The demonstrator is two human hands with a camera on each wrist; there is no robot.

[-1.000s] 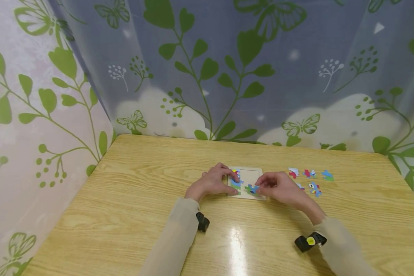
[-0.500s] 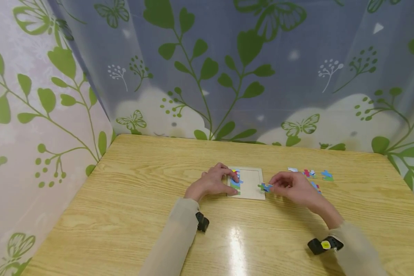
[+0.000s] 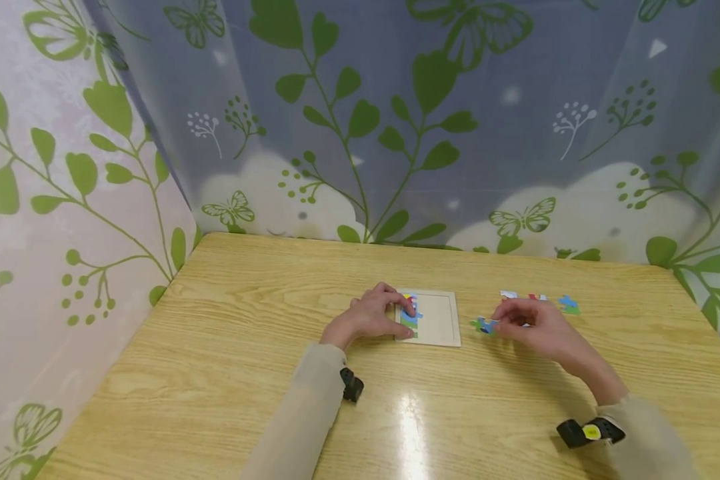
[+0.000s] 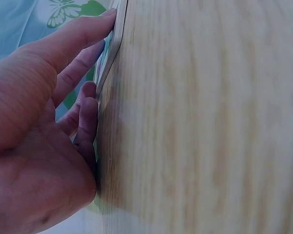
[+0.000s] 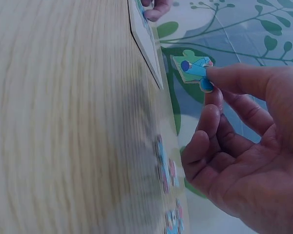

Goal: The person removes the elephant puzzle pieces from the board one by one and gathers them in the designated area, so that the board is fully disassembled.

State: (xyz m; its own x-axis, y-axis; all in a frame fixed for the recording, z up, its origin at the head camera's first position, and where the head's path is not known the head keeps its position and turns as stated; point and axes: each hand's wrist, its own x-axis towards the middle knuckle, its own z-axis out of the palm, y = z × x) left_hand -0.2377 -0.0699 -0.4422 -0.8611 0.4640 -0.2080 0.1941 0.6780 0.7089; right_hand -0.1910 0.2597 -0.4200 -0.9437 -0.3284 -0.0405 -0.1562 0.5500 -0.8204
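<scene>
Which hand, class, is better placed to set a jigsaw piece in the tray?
Probably the right hand: it pinches a jigsaw piece beside the puzzle tray; the left hand touches the tray's left side.

The head camera looks forward and down from above; low, close wrist views share the board point(image 3: 438, 320).

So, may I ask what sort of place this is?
Probably a curtained-off activity corner: a wood-grained table bears a puzzle board and loose pieces, with leaf-patterned hangings behind it.
</scene>
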